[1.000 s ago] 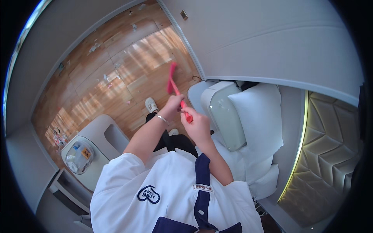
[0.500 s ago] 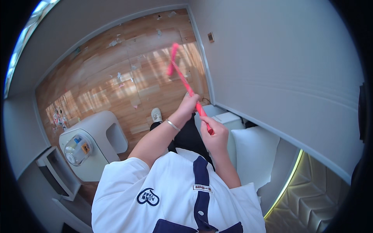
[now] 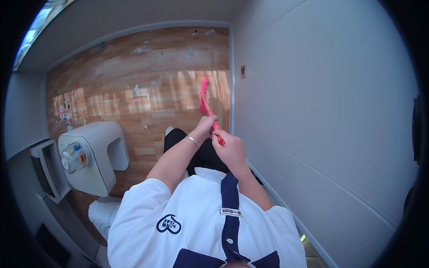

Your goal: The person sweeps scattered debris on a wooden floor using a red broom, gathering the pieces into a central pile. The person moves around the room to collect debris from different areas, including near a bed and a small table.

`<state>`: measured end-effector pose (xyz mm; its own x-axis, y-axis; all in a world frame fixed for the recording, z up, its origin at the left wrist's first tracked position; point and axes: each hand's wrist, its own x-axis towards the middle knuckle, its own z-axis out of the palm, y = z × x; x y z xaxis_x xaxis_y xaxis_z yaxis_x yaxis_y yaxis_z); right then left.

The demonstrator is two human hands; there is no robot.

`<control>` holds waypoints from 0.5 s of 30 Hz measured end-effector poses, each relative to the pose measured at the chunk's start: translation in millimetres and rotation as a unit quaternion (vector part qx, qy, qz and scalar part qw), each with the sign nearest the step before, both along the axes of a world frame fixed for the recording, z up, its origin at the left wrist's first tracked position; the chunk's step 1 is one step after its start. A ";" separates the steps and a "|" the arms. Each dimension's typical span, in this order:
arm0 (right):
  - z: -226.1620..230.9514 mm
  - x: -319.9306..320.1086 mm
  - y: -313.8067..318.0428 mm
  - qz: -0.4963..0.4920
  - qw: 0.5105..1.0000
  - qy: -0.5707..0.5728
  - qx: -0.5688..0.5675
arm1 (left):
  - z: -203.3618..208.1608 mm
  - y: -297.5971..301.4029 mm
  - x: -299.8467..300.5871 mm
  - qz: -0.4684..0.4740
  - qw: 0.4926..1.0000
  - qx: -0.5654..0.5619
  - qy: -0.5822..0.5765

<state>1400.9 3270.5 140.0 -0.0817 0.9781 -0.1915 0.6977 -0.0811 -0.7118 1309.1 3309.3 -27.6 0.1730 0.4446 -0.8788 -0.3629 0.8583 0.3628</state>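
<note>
Both my hands grip the pink-red handle of a broom (image 3: 204, 96), whose pink head points away from me over the wooden floor. My left hand (image 3: 205, 125) is wrapped round the handle farther along, nearer the head, with a silver bangle on that wrist. Close to the handle's end, my right hand (image 3: 229, 146) is closed round it. The head looks to be at or just above the floor; I cannot tell whether it touches. Scraps of paper (image 3: 136, 89) lie on the floor to the left of the broom.
A white rounded bedside table (image 3: 96, 134) stands at the left, with a clear plastic container (image 3: 75, 157) on top. Beyond it lies a heap of small litter (image 3: 65, 114). A grey wall panel (image 3: 313, 111) with a small socket plate (image 3: 243, 71) rises close on the right.
My view has shifted with my body; the white cushion on the right has left the picture. The broom head now appears lower and nearer my hands. Both hands have kept their grip.
</note>
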 end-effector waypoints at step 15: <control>45.2 20.2 167.8 0.016 0.996 -0.090 0.013 | 54.3 161.0 25.7 0.114 0.947 -0.059 -0.294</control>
